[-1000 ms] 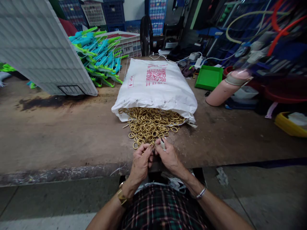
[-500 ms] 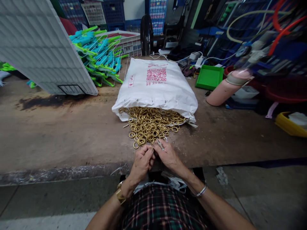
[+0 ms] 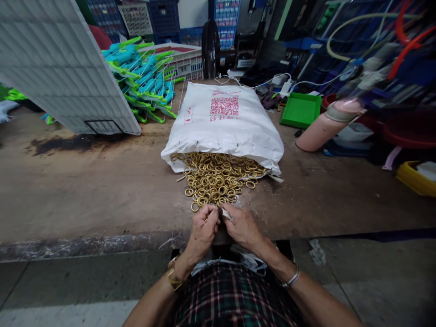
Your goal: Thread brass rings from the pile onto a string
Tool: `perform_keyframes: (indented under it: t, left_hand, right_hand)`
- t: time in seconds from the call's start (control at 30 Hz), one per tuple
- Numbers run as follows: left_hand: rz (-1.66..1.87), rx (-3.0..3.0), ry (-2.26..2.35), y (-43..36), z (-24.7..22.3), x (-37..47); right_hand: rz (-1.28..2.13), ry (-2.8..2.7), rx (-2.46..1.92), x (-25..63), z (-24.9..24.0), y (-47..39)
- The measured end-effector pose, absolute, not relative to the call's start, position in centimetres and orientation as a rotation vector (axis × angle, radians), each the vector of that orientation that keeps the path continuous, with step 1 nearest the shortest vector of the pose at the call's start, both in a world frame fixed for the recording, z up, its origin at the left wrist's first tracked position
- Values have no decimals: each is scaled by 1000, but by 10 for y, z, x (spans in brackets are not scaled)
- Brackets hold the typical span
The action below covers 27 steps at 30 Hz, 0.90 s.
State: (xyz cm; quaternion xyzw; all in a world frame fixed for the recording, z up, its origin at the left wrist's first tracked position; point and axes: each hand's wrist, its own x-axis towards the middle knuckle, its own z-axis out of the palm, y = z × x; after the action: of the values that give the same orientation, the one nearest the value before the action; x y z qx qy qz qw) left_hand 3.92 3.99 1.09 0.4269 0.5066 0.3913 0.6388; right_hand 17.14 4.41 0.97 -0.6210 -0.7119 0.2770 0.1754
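A heap of gold-coloured metal rings (image 3: 213, 181) spills out of the mouth of a white woven sack (image 3: 225, 129) onto the table. My left hand (image 3: 203, 231) is closed in a pinch just in front of the rings; what lies between its fingertips is mostly hidden. Close beside it, my right hand (image 3: 243, 227) is closed around a small flat metal blade (image 3: 227, 215), which shows by the thumb. Both sets of fingertips nearly meet at the near end of the heap.
A grey ribbed panel (image 3: 78, 68) stands at the left, before a stack of blue and green plastic parts (image 3: 146, 81). Rightward are a green tray (image 3: 300, 110), a pink bottle (image 3: 318, 129) and a yellow container (image 3: 413, 179). The table's front edge (image 3: 102, 247) is close to me.
The whole view has shifted slightly. My right hand has turned a little, and the blade in it now lies lower. My left hand keeps its pinch in nearly the same place.
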Motion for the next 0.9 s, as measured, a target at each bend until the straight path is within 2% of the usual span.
perform_keyframes:
  t: [0.33,0.6,0.9]
  left_hand:
    - [963,1071,1159,39,3,37]
    - [863,722,990,30,27,34]
    - [959,456,890,38,19,29]
  right_hand:
    - [618,-2335,-1823,171,9,46]
    - [460,-2177,-1972,172,10,55]
    - [322,-2145,-2004,159,15,76]
